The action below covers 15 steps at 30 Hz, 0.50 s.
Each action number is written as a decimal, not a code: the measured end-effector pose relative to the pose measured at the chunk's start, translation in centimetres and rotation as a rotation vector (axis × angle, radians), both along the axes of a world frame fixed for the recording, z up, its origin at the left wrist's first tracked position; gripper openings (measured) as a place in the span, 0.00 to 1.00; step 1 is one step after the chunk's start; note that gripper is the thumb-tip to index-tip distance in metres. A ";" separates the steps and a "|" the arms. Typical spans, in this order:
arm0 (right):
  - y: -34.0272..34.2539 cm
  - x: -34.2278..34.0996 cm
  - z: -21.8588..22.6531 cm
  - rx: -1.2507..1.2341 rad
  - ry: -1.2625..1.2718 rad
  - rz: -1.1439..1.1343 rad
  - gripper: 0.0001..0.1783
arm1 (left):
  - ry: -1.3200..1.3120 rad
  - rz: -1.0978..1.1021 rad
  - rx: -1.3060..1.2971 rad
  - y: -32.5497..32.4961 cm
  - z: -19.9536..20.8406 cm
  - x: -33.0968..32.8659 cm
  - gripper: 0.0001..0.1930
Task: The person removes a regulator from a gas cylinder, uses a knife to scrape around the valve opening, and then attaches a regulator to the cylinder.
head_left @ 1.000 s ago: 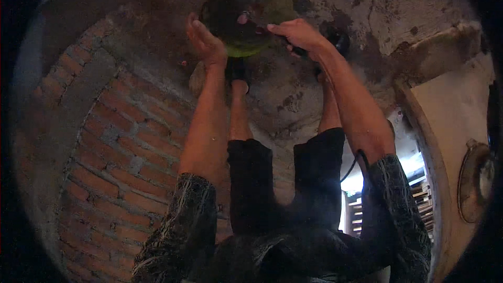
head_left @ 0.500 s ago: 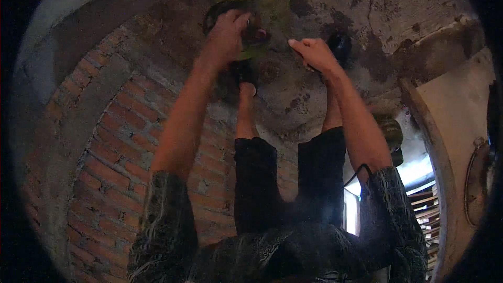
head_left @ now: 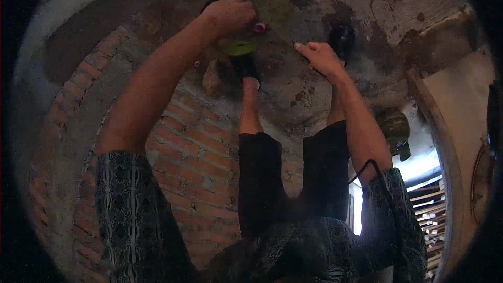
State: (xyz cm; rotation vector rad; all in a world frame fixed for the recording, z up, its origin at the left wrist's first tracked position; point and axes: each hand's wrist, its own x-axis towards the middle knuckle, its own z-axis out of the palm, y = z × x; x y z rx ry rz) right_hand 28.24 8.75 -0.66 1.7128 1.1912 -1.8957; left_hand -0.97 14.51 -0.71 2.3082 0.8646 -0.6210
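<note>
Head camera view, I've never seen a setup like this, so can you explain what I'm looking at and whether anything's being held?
There's no machine here: these are a person's own bare hands, seen from above by a wide camera worn on the head, which bends straight edges. The left hand is at a yellow-green bowl on the ground, beside a small pink piece; I can't tell whether it holds that. The right hand is curled, apart from the bowl; what it holds, if anything, is unclear. A brick wall shows below.
</note>
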 end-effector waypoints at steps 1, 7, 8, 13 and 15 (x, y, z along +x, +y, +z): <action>0.2 -0.2 0.7 -0.048 -0.014 -0.037 0.27 | 0.001 -0.002 -0.006 0.2 0.1 -0.1 0.14; 0.7 0.0 1.8 -0.019 -0.062 -0.029 0.27 | 0.077 -0.088 0.055 1.3 -1.2 -0.4 0.11; 0.9 -0.4 2.3 -0.040 -0.081 -0.054 0.27 | 0.148 -0.094 -0.090 1.6 -1.7 -0.5 0.11; 0.8 0.6 1.2 0.019 -0.066 -0.041 0.27 | 0.288 -0.069 -0.363 3.7 -0.9 1.6 0.11; 0.8 0.8 1.1 0.030 -0.075 -0.053 0.27 | 0.427 -0.144 -0.420 3.9 -1.0 1.8 0.14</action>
